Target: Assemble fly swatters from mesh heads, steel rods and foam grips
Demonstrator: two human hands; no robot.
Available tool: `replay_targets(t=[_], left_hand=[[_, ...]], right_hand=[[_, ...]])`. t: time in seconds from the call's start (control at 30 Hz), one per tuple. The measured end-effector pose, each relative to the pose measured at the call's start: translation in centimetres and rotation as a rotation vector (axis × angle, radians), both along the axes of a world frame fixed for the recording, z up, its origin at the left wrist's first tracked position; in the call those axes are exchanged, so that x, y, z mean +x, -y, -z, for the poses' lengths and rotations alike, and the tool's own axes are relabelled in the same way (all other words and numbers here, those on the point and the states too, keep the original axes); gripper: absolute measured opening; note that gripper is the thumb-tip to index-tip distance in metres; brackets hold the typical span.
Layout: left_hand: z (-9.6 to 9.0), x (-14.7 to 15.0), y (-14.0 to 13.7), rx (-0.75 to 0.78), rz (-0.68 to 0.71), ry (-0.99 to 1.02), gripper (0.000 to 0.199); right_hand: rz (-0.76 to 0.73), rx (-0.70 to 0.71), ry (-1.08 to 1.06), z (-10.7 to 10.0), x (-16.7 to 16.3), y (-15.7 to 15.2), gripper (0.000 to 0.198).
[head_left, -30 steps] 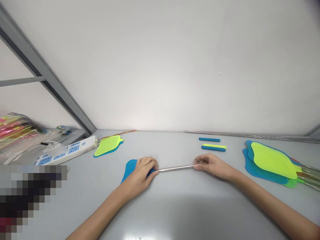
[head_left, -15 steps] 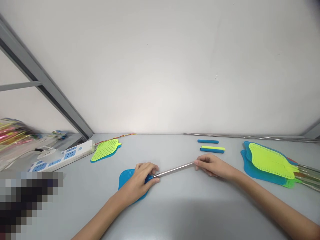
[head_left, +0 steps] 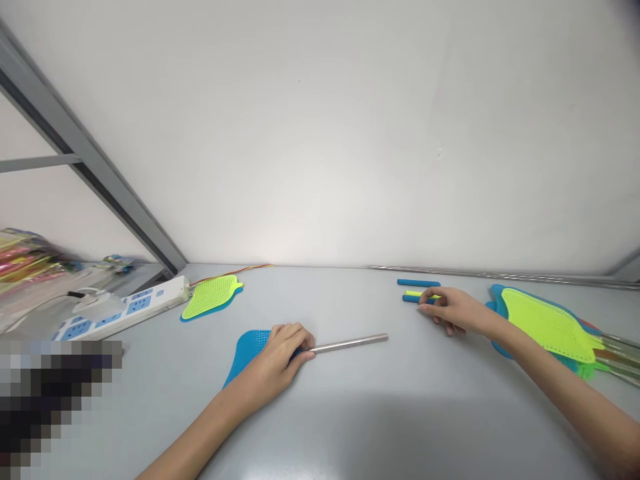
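A blue fly swatter (head_left: 250, 348) lies under my left hand (head_left: 281, 357). The fingers of that hand are closed around its neck, where the bare metal rod (head_left: 353, 343) joins, and the rod points right. My right hand (head_left: 453, 311) is at the handle sleeves near the back, thumb and forefinger closed on the right end of the nearer blue handle sleeve (head_left: 411, 299); its other fingers are curled below. A yellow handle sleeve (head_left: 413, 293) lies just behind it, partly covered by the fingers. Farther back rests another blue handle sleeve (head_left: 419, 283).
On the right, blue, yellow and green fly swatters (head_left: 550, 323) lie stacked, partly behind my forearm. Long metal rods (head_left: 480, 273) run along the wall. Yellow and blue swatter heads (head_left: 213, 297) lie at left, beside a white power strip (head_left: 165, 293). Wrapped colourful goods (head_left: 30, 257) are farther left.
My right hand has let go of the rod's free end and moved right and back to the handle sleeves. The rod now lies lower at that end. My left hand keeps its hold.
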State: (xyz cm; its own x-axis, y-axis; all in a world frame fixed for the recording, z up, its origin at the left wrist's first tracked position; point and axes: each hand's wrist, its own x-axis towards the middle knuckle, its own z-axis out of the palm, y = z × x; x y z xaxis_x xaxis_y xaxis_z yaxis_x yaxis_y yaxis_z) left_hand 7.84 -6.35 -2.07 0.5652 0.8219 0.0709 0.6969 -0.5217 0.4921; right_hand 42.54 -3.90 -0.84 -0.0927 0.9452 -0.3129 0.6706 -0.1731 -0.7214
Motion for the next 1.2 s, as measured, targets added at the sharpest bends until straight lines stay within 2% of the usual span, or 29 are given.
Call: replay_targets(t=[0.2, 0.53, 0.67, 1.0, 1.2], left_hand=[[-0.1, 0.0, 0.1, 0.009, 0.027, -0.024, 0.017], [0.0, -0.3, 0.0, 0.001, -0.009, -0.015, 0.015], [-0.3, -0.4, 0.1, -0.007, -0.008, -0.029, 0.014], [0.0, -0.4, 0.0, -0.004, -0.050, -0.033, 0.015], [-0.2, -0.3, 0.0, -0.008, -0.051, -0.015, 0.019]], right_hand=[[0.067, 0.002, -0.063, 0.7, 0.0, -0.3, 0.036], [0.079, 0.007, -0.098, 0.6, 0.2, -0.3, 0.035], [0.040, -0.022, -0.096, 0.6, 0.1, -0.4, 0.035], [-0.036, -0.162, -0.101, 1.1, 0.2, -0.4, 0.033], [-0.096, -0.291, -0.309, 1.5, -1.6, 0.3, 0.030]])
